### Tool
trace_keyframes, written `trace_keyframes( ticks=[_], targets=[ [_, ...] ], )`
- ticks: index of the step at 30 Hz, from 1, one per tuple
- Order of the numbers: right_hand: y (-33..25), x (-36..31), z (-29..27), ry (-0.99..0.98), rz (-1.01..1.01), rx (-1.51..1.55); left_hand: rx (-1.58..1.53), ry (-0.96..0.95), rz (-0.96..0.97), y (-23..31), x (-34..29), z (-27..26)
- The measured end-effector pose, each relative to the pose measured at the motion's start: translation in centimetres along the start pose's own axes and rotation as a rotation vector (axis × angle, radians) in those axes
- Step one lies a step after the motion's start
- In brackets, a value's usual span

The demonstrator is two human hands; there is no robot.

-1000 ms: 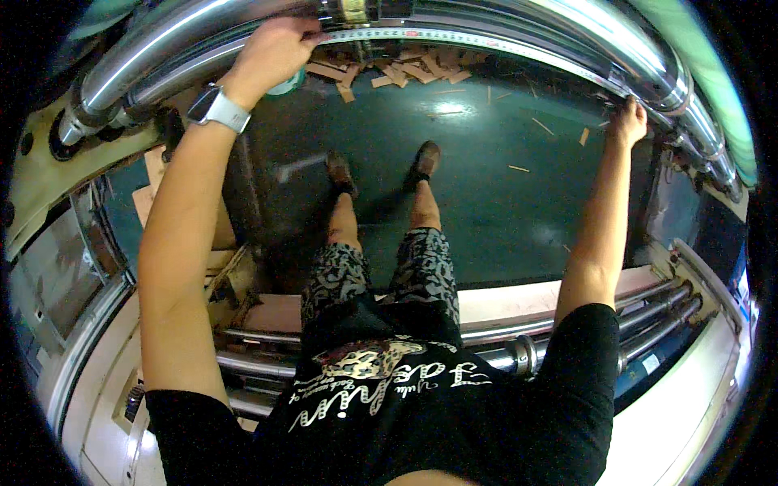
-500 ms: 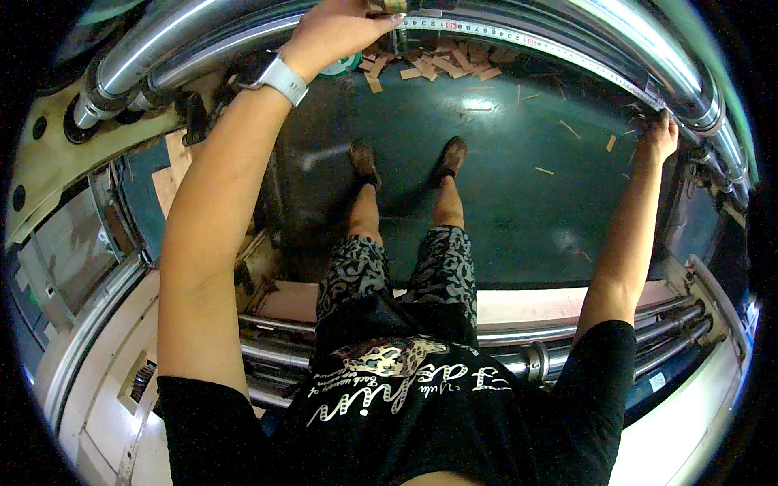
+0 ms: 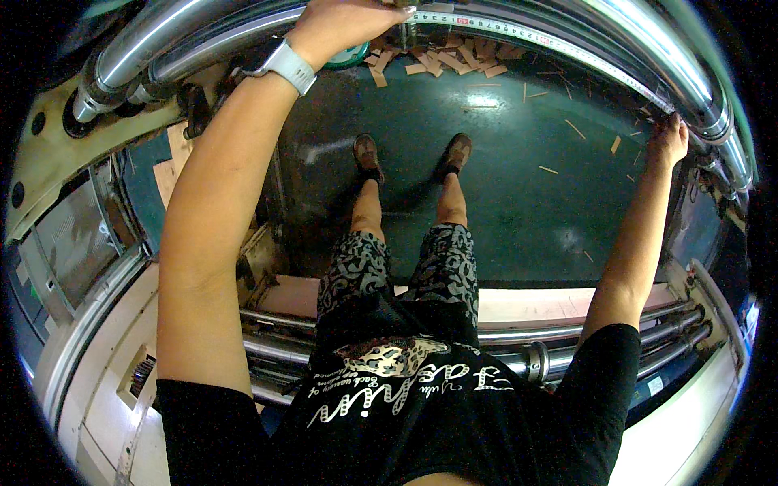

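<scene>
A white tape measure with a printed scale is stretched along the steel rollers at the far side, curving from the top middle to the right. At its left end is my left hand, thumb against the tape and the other fingers partly cut off by the top edge. A watch with a pale grey strap is on that wrist. My right hand is closed at the tape's right end, next to the lower roller; its fingertips are partly hidden.
Large polished rollers arch across the far side. More metal rods run behind my legs. Scattered cardboard scraps lie on the dark green floor, around a green round object. Machine side frames stand at left and right.
My right hand has shifted slightly right and nearer with the tape's end. My left hand has moved slightly right and farther, toward the top edge. The tape stays stretched between them.
</scene>
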State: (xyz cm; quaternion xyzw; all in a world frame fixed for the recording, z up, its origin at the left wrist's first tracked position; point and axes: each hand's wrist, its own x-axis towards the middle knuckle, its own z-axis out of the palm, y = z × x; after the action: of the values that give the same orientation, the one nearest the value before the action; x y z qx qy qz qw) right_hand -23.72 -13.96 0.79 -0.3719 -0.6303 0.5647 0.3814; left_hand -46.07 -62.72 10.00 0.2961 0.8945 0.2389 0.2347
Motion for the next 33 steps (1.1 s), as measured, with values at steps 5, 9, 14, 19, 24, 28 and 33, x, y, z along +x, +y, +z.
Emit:
trace_keyframes(
  ticks=[5, 9, 14, 19, 24, 28, 33],
  targets=[
    [0.2, 0.4, 0.2, 0.008, -0.004, -0.005, 0.054, -0.027, -0.113, 1.4, -0.3, -0.7],
    [-0.4, -0.4, 0.8, -0.014, -0.003, 0.046, 0.073, 0.071, 0.088, -0.2, 0.1, 0.6],
    [-0.2, -4.1, 1.9, 0.174, 0.04, -0.053, 0.084, 0.06, 0.084, -0.1, 0.1, 0.4],
    [4.0, -15.4, 8.4, -0.11, 0.587, 0.182, 0.096, 0.022, -0.087, 2.1, -0.6, -0.5],
    [3.5, -25.7, 20.6, -0.48, 0.917, 0.436, 0.057, 0.019, -0.085, 2.0, -0.4, -0.2],
    [3.5, -28.7, 25.9, -0.639, 0.998, 0.54, 0.065, 0.084, -0.028, 2.2, -0.6, -0.3],
    [2.7, -29.0, 28.6, -0.531, 1.178, 0.775, 0.127, 0.016, -0.044, 2.0, -0.5, -0.4]
  ],
)
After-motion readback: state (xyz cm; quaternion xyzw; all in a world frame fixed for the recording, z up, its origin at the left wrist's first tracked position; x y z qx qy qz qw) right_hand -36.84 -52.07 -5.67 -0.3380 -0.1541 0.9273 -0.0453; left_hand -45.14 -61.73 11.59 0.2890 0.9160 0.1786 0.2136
